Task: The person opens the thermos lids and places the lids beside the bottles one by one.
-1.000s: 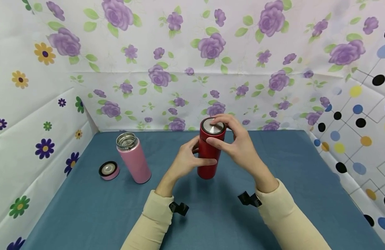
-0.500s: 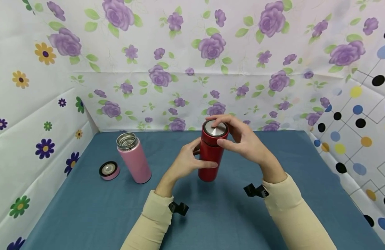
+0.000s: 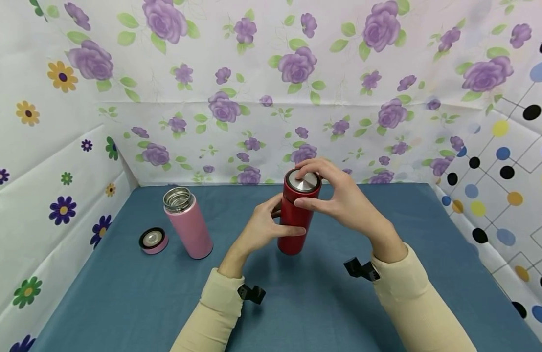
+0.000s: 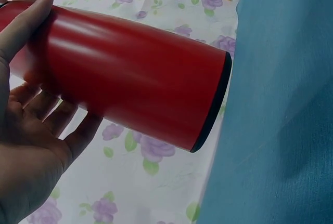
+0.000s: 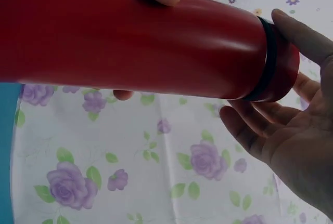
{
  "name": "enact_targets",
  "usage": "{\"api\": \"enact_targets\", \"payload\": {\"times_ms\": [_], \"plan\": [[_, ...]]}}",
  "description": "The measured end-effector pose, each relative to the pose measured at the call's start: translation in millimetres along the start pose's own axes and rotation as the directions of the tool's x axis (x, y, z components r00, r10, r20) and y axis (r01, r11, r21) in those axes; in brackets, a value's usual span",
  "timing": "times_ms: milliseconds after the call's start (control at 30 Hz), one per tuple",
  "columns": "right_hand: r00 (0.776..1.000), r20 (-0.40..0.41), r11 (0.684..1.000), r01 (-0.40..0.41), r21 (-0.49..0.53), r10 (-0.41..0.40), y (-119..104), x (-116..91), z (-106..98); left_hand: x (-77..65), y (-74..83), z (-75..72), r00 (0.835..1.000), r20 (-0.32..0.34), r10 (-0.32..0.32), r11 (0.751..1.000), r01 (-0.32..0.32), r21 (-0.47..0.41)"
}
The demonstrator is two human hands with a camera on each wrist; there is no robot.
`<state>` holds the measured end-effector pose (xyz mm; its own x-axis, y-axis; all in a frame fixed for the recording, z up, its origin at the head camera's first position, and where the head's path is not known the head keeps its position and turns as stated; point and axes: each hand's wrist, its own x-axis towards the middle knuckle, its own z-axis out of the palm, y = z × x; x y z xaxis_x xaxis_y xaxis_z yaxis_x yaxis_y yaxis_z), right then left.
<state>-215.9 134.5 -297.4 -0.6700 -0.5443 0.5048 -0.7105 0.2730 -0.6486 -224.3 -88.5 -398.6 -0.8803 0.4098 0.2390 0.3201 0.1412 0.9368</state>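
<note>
A red thermos bottle (image 3: 293, 220) stands nearly upright in the middle of the head view, leaning slightly right at its top. My left hand (image 3: 264, 227) grips its body, thumb across the front and fingers round the far side. My right hand (image 3: 341, 198) holds the lid (image 3: 303, 182), which has a steel top ringed in black. The right thumb lies at the front of the lid's side, while a finger reaches over the steel top. A dark band (image 5: 268, 60) shows between lid and body in the right wrist view. The bottle's black base (image 4: 212, 104) appears in the left wrist view.
On the left stands an uncapped pink thermos bottle (image 3: 191, 227) with a steel mouth. Its pink lid (image 3: 153, 240) lies beside it, inner side up. A blue cloth (image 3: 293, 313) covers the table, and a floral sheet (image 3: 253, 122) hangs behind.
My right hand and forearm have swung a little to the right and up around the lid. The red bottle's top has shifted slightly right. My left hand has stayed nearly still.
</note>
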Motion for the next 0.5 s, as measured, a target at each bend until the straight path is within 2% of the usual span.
{"api": "enact_targets", "payload": {"times_ms": [100, 333, 433, 500], "plan": [[1.0, 0.021, 0.999, 0.017, 0.03, -0.018, 1.5, 0.5, -2.6, 0.1, 0.4, 0.3, 1.0, 0.005, 0.002, 1.0, -0.002, 0.0], [0.991, 0.111, 0.968, 0.048, 0.246, -0.077, 12.8, 2.3, -10.3, 0.1, 1.3, 0.6, 1.0, 0.024, 0.009, 1.0, -0.009, 0.0], [0.991, 0.11, 0.962, 0.042, 0.271, -0.075, 15.1, 1.0, -9.6, 0.0, 1.5, 0.8, 1.0, 0.021, 0.008, 1.0, -0.008, 0.0], [0.995, 0.082, 0.963, 0.033, 0.266, -0.057, 15.3, -0.9, -7.1, -0.1, 1.6, 0.9, 1.0, 0.012, 0.008, 1.0, -0.008, -0.001]]}}
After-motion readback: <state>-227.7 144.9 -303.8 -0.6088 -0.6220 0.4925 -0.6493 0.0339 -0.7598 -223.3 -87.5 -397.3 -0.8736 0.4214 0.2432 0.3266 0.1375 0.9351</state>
